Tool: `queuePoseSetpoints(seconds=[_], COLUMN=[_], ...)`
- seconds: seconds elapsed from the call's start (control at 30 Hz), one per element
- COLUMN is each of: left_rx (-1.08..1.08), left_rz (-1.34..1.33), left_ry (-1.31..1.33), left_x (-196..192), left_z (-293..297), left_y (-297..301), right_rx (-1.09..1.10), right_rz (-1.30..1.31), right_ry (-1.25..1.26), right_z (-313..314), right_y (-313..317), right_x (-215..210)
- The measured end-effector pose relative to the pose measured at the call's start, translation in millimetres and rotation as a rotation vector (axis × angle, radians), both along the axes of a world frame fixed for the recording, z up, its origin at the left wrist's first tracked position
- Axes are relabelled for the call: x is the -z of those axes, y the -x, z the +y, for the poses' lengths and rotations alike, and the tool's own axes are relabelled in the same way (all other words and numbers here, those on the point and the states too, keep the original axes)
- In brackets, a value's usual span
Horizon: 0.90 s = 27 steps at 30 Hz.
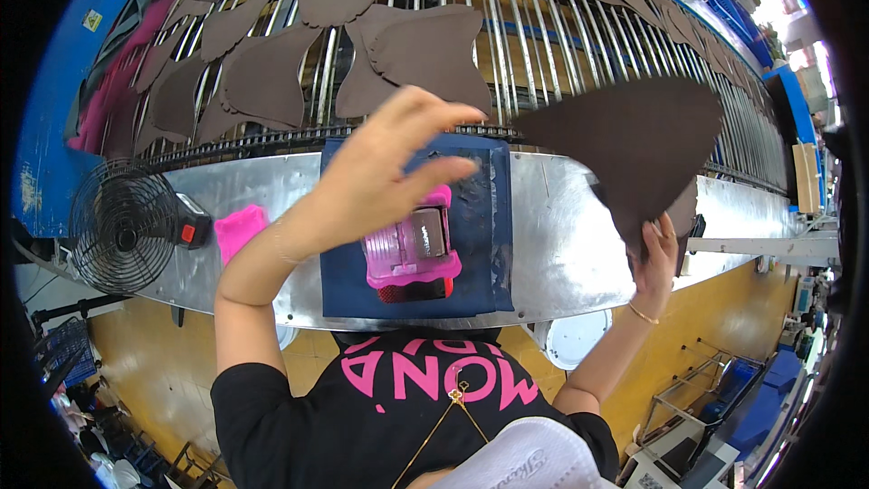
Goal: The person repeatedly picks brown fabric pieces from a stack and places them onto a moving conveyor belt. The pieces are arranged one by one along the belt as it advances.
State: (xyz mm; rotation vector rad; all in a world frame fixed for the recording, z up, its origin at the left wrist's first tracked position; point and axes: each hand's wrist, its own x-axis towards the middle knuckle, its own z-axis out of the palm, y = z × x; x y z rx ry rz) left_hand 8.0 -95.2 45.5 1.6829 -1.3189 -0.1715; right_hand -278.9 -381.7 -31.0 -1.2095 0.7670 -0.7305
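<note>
My right hand (656, 258) is raised at the right and grips a large dark brown leather-like cut piece (634, 145) by its lower tip. The piece fans out upward over the metal table edge. My left hand (380, 167) hovers open, fingers apart, above a dark blue mat (475, 244) and holds nothing. Under that hand a pink translucent plastic container (412, 249) rests on the mat. Several more brown cut pieces (425, 50) lie spread on the wire conveyor (543, 45) beyond.
A shiny metal worktable (561, 235) runs across the view. A small black wire-guard fan (122, 226) stands at its left end, with a pink cloth (237, 228) beside it. Blue bins (54, 100) flank the conveyor. Yellow floor shows below.
</note>
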Motion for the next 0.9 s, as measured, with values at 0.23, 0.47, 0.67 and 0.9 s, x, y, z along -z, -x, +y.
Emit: queuePoseSetpoints(seconds=[0.23, 0.47, 0.67, 0.9], left_rx=[-0.334, -0.546, -0.618, -0.544], left_rz=[0.371, 0.424, 0.456, 0.473], left_ry=[0.038, 0.052, 0.049, 0.032], left_x=[24.5, 48.2, 69.9, 67.2], left_z=[66.9, 133.3, 156.2, 140.8], left_y=[-33.6, -39.1, -41.4, -46.1], right_rx=[0.001, 0.077, 0.101, 0.25], right_rz=[-0.369, -0.436, -0.159, 0.058], right_ry=[-0.328, -0.482, -0.332, 0.217], right_z=[-36.6, -43.9, -20.1, -31.9], right_y=[-141.0, -264.4, -263.7, -129.6], right_x=[96.0, 155.3, 144.6, 81.1])
